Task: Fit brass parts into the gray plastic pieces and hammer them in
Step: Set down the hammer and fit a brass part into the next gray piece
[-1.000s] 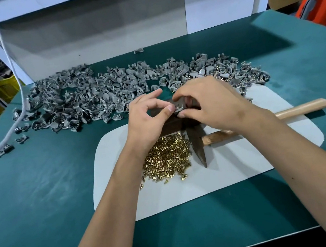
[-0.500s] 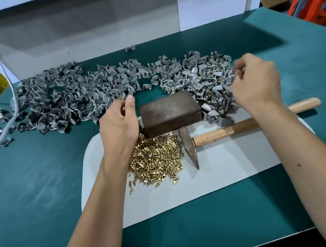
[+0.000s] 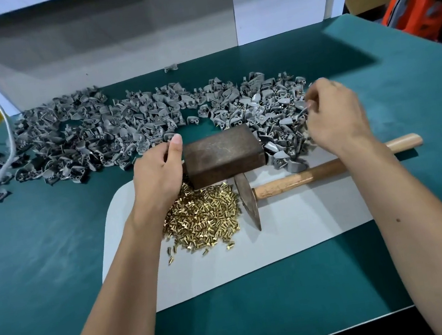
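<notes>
A long heap of gray plastic pieces (image 3: pixel 121 124) lies across the back of the green table. A pile of small brass parts (image 3: pixel 204 215) sits on the white mat (image 3: pixel 309 226), just in front of a rusty metal block (image 3: pixel 220 153). A hammer (image 3: pixel 315 172) with a wooden handle lies on the mat to the block's right. My left hand (image 3: pixel 157 174) is against the block's left end with the thumb up; its fingers are hidden. My right hand (image 3: pixel 332 113) hovers over the right end of the heap, pinching a gray piece (image 3: pixel 305 106).
A white cable (image 3: pixel 3 122) hangs down at the far left and trails over the table edge. A white panel (image 3: pixel 137 36) stands behind the heap. Orange crates (image 3: pixel 417 14) and cardboard boxes sit beyond the table's right side. Bare green table lies in front of the mat.
Both hands have left the top of the block. My right hand swung right to the end of the gray heap; my left hand drew back to the block's left end.
</notes>
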Available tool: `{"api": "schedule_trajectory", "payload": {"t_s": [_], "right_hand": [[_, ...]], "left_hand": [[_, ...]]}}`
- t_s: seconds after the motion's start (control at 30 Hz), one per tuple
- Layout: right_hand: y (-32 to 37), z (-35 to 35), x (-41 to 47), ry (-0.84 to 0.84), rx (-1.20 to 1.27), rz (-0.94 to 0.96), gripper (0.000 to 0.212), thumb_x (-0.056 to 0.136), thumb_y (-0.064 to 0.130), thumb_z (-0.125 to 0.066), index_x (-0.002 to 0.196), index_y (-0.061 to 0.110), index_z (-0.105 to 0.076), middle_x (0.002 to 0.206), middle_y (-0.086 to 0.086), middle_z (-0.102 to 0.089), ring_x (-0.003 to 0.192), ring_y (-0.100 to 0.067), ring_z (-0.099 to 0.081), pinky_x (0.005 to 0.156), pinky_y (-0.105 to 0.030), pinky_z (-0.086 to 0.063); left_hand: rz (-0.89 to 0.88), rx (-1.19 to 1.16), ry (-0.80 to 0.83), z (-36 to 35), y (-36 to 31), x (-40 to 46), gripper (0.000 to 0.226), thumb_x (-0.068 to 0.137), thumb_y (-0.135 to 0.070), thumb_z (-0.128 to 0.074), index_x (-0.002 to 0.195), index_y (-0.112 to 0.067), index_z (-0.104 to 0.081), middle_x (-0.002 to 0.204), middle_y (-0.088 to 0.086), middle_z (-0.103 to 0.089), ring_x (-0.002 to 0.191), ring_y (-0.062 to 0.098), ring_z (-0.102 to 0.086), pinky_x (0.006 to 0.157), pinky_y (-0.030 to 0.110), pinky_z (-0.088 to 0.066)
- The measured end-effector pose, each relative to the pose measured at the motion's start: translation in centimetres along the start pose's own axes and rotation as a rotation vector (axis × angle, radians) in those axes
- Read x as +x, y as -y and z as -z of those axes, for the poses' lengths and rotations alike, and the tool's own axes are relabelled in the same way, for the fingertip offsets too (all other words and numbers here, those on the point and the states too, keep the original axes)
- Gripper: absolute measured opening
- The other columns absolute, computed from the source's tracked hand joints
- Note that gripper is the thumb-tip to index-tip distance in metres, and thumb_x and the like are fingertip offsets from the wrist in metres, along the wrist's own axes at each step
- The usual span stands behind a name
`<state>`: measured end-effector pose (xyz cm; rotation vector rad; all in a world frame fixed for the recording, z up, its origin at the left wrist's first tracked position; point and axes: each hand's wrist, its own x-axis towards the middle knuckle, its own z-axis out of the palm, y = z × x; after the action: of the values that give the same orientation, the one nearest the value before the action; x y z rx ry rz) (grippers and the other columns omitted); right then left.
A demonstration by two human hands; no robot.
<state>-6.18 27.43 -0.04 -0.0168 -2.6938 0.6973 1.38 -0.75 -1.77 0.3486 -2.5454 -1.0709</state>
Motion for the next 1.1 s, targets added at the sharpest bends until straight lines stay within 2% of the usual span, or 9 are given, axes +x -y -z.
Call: {"api": "schedule_trajectory", "payload": {"t_s": [0.2, 0.3, 0.47, 0.63, 0.77, 0.93, 1.0, 1.07, 1.1], "right_hand": [[-0.1, -0.4, 0.0, 0.237, -0.081, 0.082, 0.043, 0.099, 0.000, -0.048, 0.140, 0.012, -0.052, 0.139, -0.012, -0.058, 0.129, -0.035, -0.052, 0.108, -0.049, -0.043], [-0.1, -0.3, 0.3, 0.241, -0.081, 0.073, 0.036, 0.102, 0.007, -0.049, 0.138, 0.012, -0.052, 0.139, -0.011, -0.057, 0.130, -0.033, -0.049, 0.110, -0.053, -0.041], [-0.1, -0.1, 0.6, 0.221, -0.136, 0.029, 0.028, 0.105, 0.020, -0.047, 0.131, 0.018, -0.056, 0.134, -0.008, -0.060, 0.128, -0.033, -0.050, 0.106, -0.052, -0.043], [-0.6, -0.3, 0.5, 0.191, -0.125, -0.049, 0.016, 0.102, 0.014, -0.050, 0.114, 0.020, -0.058, 0.115, -0.007, -0.065, 0.104, -0.030, -0.054, 0.099, -0.050, -0.047], [-0.3, -0.1, 0.1, 0.116, -0.090, -0.060, 0.016, 0.104, 0.018, -0.049, 0.113, 0.017, -0.062, 0.112, -0.012, -0.067, 0.101, -0.034, -0.057, 0.093, -0.047, -0.048], [1.9, 0.7, -0.7, 0.020, 0.051, 0.090, 0.018, 0.101, 0.015, -0.055, 0.111, 0.014, -0.069, 0.112, -0.014, -0.070, 0.107, -0.036, -0.061, 0.095, -0.045, -0.051], [3.8, 0.8, -1.2, 0.027, 0.111, 0.223, 0.015, 0.099, 0.011, -0.058, 0.107, 0.013, -0.071, 0.107, -0.010, -0.071, 0.103, -0.031, -0.064, 0.097, -0.045, -0.051], [6.3, 0.7, -2.0, 0.035, 0.146, 0.346, 0.013, 0.097, 0.012, -0.062, 0.105, 0.015, -0.071, 0.104, -0.005, -0.072, 0.098, -0.025, -0.064, 0.096, -0.044, -0.053], [7.6, 0.6, -2.4, 0.059, 0.163, 0.399, 0.012, 0.097, 0.013, -0.063, 0.104, 0.017, -0.072, 0.102, -0.001, -0.072, 0.096, -0.021, -0.065, 0.094, -0.043, -0.055]], "left_hand": [[-0.008, -0.024, 0.030, 0.3, 0.0, 0.1, 0.064, 0.107, -0.053, -0.036, 0.099, 0.003, -0.067, 0.102, 0.021, -0.071, 0.098, 0.038, -0.063, 0.085, 0.051, -0.050], [-0.013, -0.028, 0.036, 0.4, 0.0, 0.1, 0.063, 0.108, -0.051, -0.036, 0.100, 0.003, -0.066, 0.102, 0.020, -0.071, 0.099, 0.039, -0.063, 0.087, 0.051, -0.050], [0.018, -0.082, 0.068, 0.6, -0.2, 0.0, 0.052, 0.108, -0.050, -0.037, 0.095, -0.014, -0.072, 0.091, -0.007, -0.070, 0.095, 0.019, -0.066, 0.084, 0.033, -0.051], [-0.003, -0.081, 0.098, 0.7, 0.0, 0.1, 0.059, 0.106, -0.055, -0.037, 0.099, -0.009, -0.073, 0.100, 0.010, -0.074, 0.101, 0.032, -0.067, 0.095, 0.052, -0.053], [0.016, -0.103, 0.089, 0.7, 0.4, 0.4, 0.054, 0.106, -0.055, -0.038, 0.097, -0.016, -0.074, 0.096, 0.004, -0.074, 0.097, 0.027, -0.068, 0.094, 0.051, -0.054], [-0.028, -0.020, -0.131, 0.7, 0.7, 0.7, 0.045, 0.106, -0.047, -0.045, 0.090, -0.018, -0.076, 0.079, 0.002, -0.072, 0.075, 0.018, -0.065, 0.077, 0.037, -0.053], [-0.038, 0.077, -0.259, 1.4, 1.3, 1.1, 0.038, 0.104, -0.037, -0.051, 0.082, -0.016, -0.072, 0.073, 0.001, -0.068, 0.069, 0.020, -0.060, 0.082, 0.040, -0.050], [0.035, 0.236, -0.282, 2.4, 2.6, 1.7, 0.024, 0.101, -0.026, -0.052, 0.102, -0.018, -0.074, 0.097, 0.007, -0.073, 0.099, 0.028, -0.061, 0.104, 0.040, -0.037], [0.089, 0.302, -0.261, 2.8, 3.2, 1.9, 0.026, 0.099, -0.020, -0.052, 0.115, -0.022, -0.073, 0.113, 0.009, -0.071, 0.115, 0.031, -0.055, 0.107, 0.039, -0.031]]}}
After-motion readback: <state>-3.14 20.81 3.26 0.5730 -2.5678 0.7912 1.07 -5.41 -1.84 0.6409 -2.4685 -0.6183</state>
